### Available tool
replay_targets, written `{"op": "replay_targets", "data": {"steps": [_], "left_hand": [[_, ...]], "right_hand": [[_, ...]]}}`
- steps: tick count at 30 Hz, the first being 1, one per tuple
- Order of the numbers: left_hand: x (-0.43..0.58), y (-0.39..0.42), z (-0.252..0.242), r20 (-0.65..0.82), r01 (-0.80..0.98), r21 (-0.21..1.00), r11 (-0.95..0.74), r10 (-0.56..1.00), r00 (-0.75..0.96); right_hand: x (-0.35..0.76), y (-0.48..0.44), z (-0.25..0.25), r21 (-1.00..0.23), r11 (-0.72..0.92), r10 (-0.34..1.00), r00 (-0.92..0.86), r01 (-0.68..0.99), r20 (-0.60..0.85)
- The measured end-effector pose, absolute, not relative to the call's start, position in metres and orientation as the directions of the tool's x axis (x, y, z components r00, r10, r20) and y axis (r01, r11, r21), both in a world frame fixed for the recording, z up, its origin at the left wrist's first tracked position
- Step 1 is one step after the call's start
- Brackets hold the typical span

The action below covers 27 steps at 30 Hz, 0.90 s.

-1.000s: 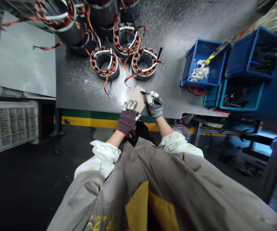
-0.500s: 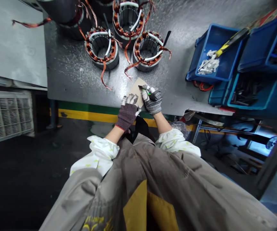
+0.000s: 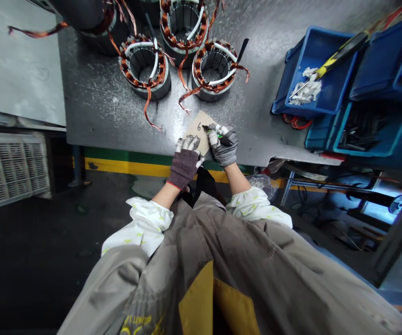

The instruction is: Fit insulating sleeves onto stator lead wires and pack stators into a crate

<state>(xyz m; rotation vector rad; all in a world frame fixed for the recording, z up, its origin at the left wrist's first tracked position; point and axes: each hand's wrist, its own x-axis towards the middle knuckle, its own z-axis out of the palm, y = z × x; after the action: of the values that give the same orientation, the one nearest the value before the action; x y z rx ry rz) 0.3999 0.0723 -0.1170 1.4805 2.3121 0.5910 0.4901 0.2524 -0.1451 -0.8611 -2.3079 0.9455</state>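
Near bench edge (image 3: 120,146), left hand (image 3: 184,164) lies flat on card (image 3: 204,141), right hand (image 3: 224,148) pinches marker (image 3: 225,139).

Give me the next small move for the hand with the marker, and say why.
I'd probably move the marker to bare card beside the 6-like mark: the right hand holds its tip close to that mark, and the left hand rests on the card, likely steadying it.

A handwritten black number 6 (image 3: 199,126) on a flat, tan rectangular card (image 3: 203,141); illegible yellow lettering (image 3: 138,320) on a grey fabric work garment (image 3: 257,260).
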Motion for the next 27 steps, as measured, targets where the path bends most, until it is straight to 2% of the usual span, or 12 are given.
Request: {"op": "replay_targets", "data": {"steps": [5,11,14,20,27], "left_hand": [[0.399,0.071,-0.117,-0.066,0.767,0.518,0.379,0.912,-0.406],[0.412,0.084,-0.107,-0.091,0.731,0.519,0.443,0.879,-0.468],[0.417,0.091,-0.103,-0.102,0.708,0.535,0.461,0.867,-0.488],[0.409,0.074,-0.108,-0.122,0.668,0.547,0.504,0.838,-0.532],[0.406,0.070,-0.110,-0.105,0.674,0.547,0.497,0.839,-0.534]], "right_hand": [[0.491,0.256,-0.149,-0.760,0.544,0.700,-0.692,0.356,0.176],[0.503,0.246,-0.155,-0.789,0.543,0.740,-0.609,0.288,0.287],[0.508,0.240,-0.158,-0.787,0.567,0.713,-0.624,0.243,0.321],[0.511,0.242,-0.163,-0.837,0.492,0.730,-0.638,0.241,0.245],[0.522,0.239,-0.157,-0.788,0.556,0.684,-0.684,0.264,0.254]]}}
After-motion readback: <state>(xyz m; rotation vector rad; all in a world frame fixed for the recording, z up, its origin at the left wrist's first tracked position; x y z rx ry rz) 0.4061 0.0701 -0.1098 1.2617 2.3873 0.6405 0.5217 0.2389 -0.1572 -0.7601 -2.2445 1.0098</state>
